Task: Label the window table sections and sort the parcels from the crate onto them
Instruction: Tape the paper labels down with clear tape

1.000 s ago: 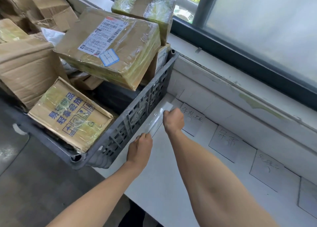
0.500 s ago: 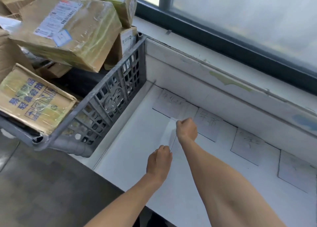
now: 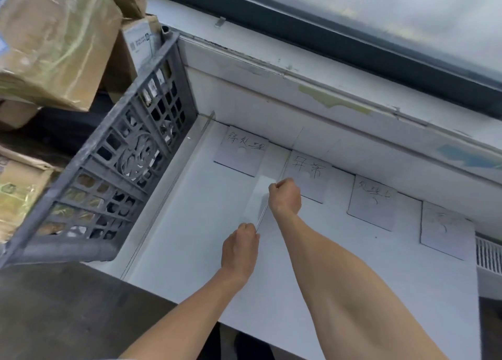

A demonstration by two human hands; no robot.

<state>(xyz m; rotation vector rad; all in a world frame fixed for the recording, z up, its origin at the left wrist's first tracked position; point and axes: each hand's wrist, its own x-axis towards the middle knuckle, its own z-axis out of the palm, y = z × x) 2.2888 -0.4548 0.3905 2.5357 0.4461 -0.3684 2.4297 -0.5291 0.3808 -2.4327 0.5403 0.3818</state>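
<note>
- Clear tape strip [image 3: 259,200] is stretched between both hands above the white table [image 3: 190,251]. Its long axis runs from the table's front edge toward the back edge, leaning slightly right at the far end.
- Left hand [image 3: 240,247] is clenched around the strip's near end, knuckles up.
- Right hand [image 3: 285,198] pinches the far end, fingers curled into a fist.
- The strip's far end points at the gap between the first two paper labels. Whether it touches the tabletop cannot be told.
- Four paper labels lie in a row along the table's back edge, each handwritten in dark pen.
- The first label [image 3: 240,153], nearest the back-left corner, reads 待处理.
- The second label [image 3: 308,174], just right of the right hand, reads 异常.
- The third label [image 3: 372,202] has writing too loose to read; the fourth label [image 3: 445,229] is too faint.
- A grey plastic crate [image 3: 108,169] sits tilted against the table's left edge, piled with taped brown parcels [image 3: 54,41].
- One small box [image 3: 140,40] at the crate's far corner has a printed sticker with a square code; its text is too small to read.
</note>
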